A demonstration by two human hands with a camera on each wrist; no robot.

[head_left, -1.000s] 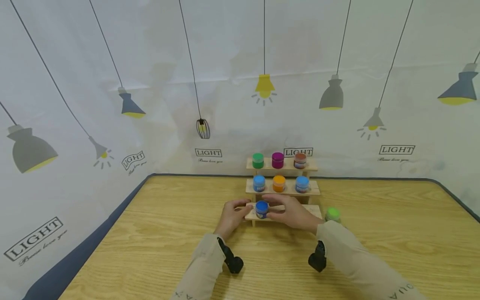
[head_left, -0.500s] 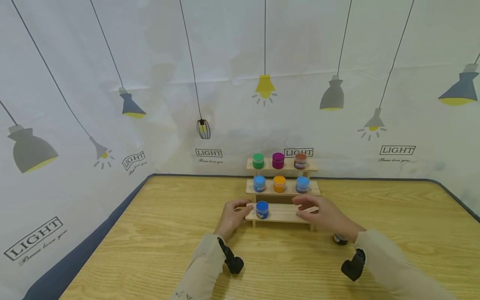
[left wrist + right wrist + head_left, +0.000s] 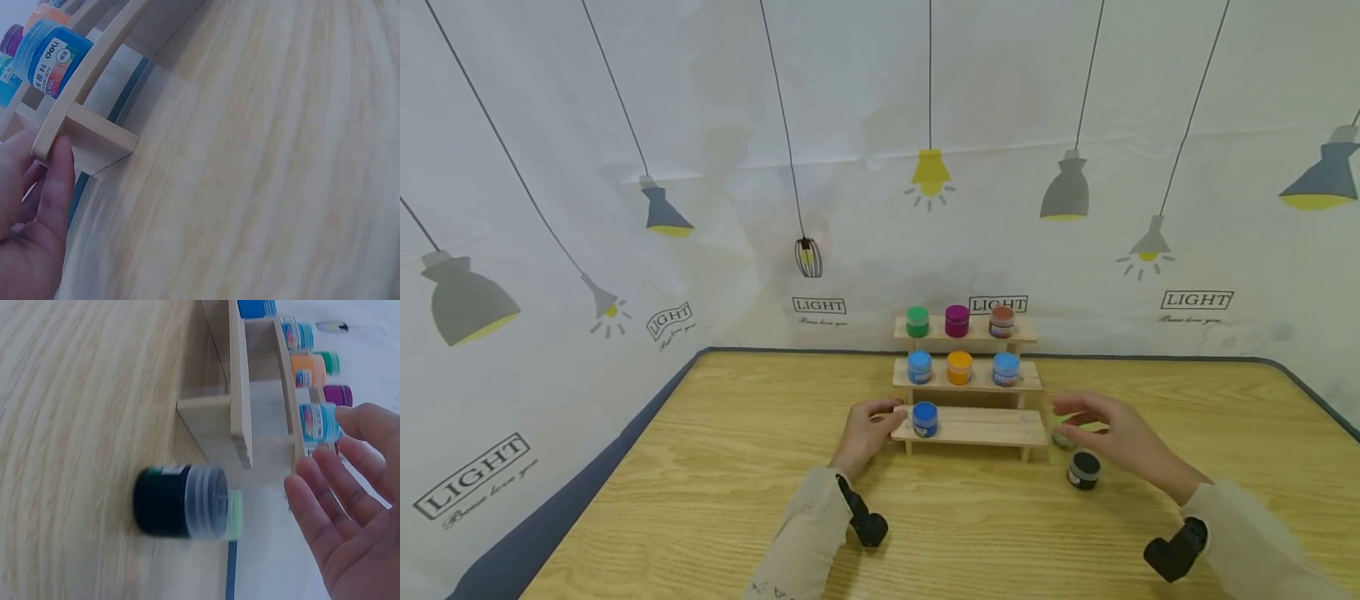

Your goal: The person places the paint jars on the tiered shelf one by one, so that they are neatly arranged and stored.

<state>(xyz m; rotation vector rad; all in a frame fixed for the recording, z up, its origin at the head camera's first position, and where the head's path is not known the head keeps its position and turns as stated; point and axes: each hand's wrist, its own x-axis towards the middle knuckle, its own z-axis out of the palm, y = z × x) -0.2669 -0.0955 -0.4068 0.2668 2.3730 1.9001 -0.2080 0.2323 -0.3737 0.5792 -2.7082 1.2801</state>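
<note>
Two hands at the wooden rack [image 3: 970, 427]. Left hand [image 3: 868, 429] pinches the bottom shelf's left end beside the blue jar [image 3: 924, 418]. Right hand [image 3: 1120, 437], grip apart, hovers over the black jar [image 3: 1083, 469] standing on the surface [image 3: 700, 500].

Your right hand [image 3: 350, 519] hovers open, fingers relaxed, just beside the wooden rack [image 3: 240, 419]; the black jar [image 3: 181, 501] stands on the table [image 3: 75, 425] near it.

9 paint jars [image 3: 924, 418], 1 wooden rack [image 3: 977, 427], 2 hands [image 3: 867, 432]
</note>
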